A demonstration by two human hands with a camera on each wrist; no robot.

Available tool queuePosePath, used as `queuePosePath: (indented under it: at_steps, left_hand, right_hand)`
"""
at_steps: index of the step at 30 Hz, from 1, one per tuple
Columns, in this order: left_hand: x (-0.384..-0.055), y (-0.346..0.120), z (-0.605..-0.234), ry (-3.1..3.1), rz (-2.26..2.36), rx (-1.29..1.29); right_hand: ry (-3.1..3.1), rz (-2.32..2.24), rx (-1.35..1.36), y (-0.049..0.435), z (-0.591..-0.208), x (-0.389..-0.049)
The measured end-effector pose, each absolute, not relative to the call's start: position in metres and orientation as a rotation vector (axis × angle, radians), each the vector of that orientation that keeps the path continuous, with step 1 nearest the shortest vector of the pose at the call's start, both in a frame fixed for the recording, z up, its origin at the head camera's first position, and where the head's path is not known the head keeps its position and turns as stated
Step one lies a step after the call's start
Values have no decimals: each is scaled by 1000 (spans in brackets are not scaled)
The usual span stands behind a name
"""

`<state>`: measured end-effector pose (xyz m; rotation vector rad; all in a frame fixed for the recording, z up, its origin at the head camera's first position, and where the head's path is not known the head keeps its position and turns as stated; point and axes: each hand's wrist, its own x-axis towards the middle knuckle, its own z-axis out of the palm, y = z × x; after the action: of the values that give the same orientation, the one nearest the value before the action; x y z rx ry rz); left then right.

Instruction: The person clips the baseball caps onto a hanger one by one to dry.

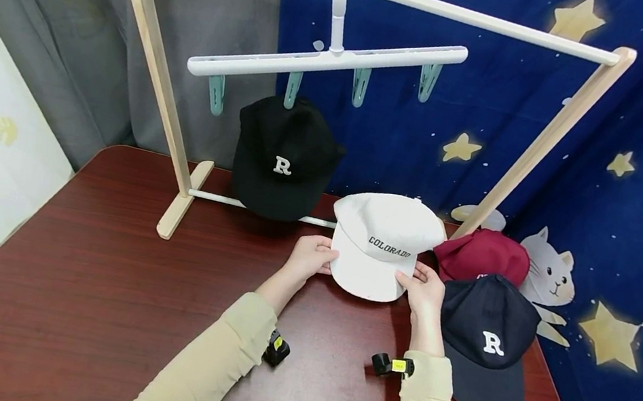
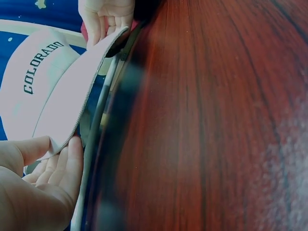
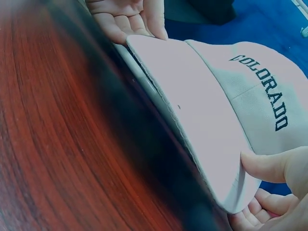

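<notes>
A white baseball cap (image 1: 388, 227) with dark COLORADO lettering is held up above the table by both hands, its brim toward the person. My left hand (image 1: 311, 257) pinches the left side of the brim, thumb on top and fingers beneath, as the left wrist view shows. At the brim's right side my right hand (image 1: 425, 290) pinches in the same way. In the right wrist view the white brim (image 3: 187, 106) spans between the two hands. Behind and to the left, a black cap (image 1: 286, 161) with a white R hangs from a teal clip (image 1: 292, 90).
A white hanger bar (image 1: 329, 61) with several teal clips hangs from the rack's top rail (image 1: 477, 18). Wooden rack posts (image 1: 151, 53) stand either side. At the right lie a maroon cap (image 1: 483, 254) and a navy cap (image 1: 490, 320) on the brown table (image 1: 97, 306).
</notes>
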<state>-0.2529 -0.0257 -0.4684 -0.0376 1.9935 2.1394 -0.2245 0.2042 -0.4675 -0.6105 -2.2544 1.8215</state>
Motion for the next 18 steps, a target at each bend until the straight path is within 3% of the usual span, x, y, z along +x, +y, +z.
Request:
queuePosePath:
  at_steps: [18]
  left_hand:
    - [-247, -35, -454, 2042, 2139, 20]
  right_hand:
    - [-2210, 1818, -521, 198, -453, -219]
